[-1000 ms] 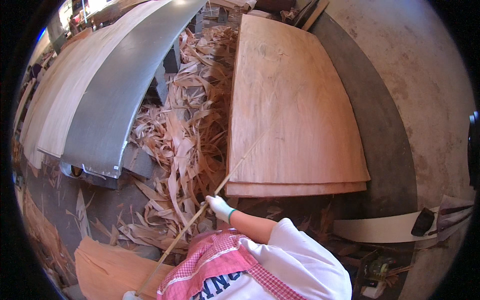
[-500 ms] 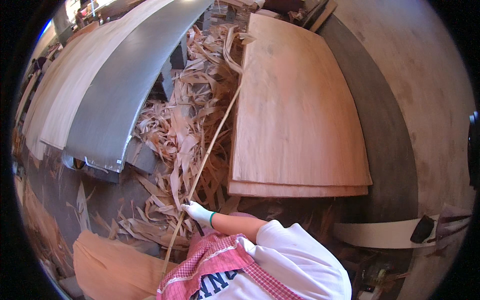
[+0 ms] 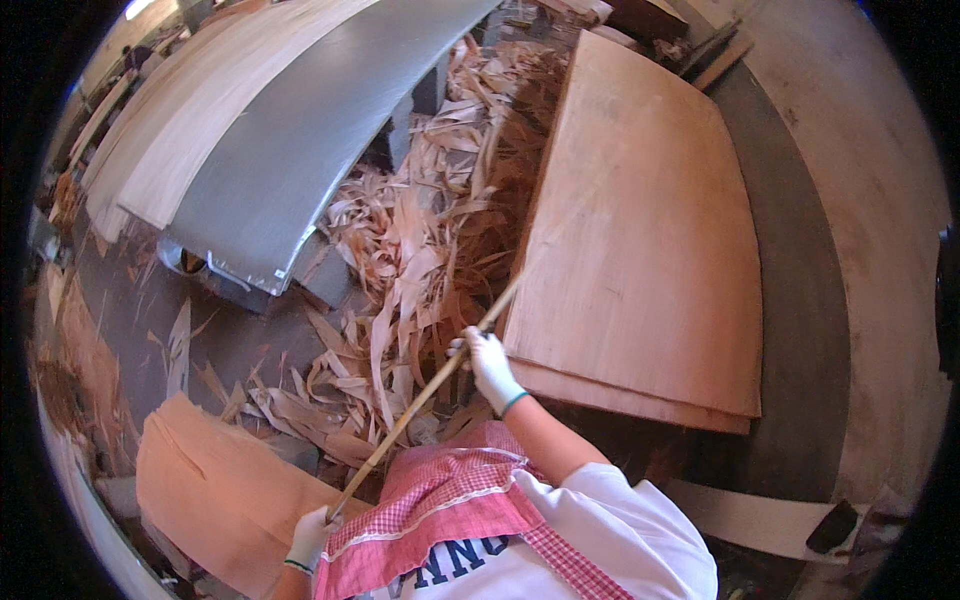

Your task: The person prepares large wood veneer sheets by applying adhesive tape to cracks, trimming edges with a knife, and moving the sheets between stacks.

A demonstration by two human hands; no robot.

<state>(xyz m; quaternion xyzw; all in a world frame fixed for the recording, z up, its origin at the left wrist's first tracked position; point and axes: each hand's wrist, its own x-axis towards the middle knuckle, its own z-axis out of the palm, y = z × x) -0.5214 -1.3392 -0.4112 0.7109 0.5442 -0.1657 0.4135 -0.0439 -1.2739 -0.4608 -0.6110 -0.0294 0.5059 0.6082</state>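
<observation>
A long thin bamboo-like pole (image 3: 408, 414) runs slantwise in front of me, from low left to upper right. My left hand (image 3: 309, 540), in a white glove, is closed round its lower end. Further up, my right hand (image 3: 490, 372), gloved in white with a green cuff, grips the same pole near the left edge of a stack of thin wood sheets (image 3: 640, 230). The pole's far part passes over that edge and smears into a faint streak, so its tip cannot be made out. Loose wood veneer strips (image 3: 405, 255) lie heaped just beyond my right hand.
Left of the strips stand a long grey panel (image 3: 290, 140) and pale sheets (image 3: 190, 130), raised on blocks (image 3: 325, 275). A tan veneer piece (image 3: 210, 480) lies low left. A pale curved board (image 3: 750, 518) is low right, with a dark strip of floor (image 3: 800, 300) beyond the stack.
My left hand has come into view on the pole's lower end. The right hand has moved up and right, and the pole leans further right. The whole view has also shifted.
</observation>
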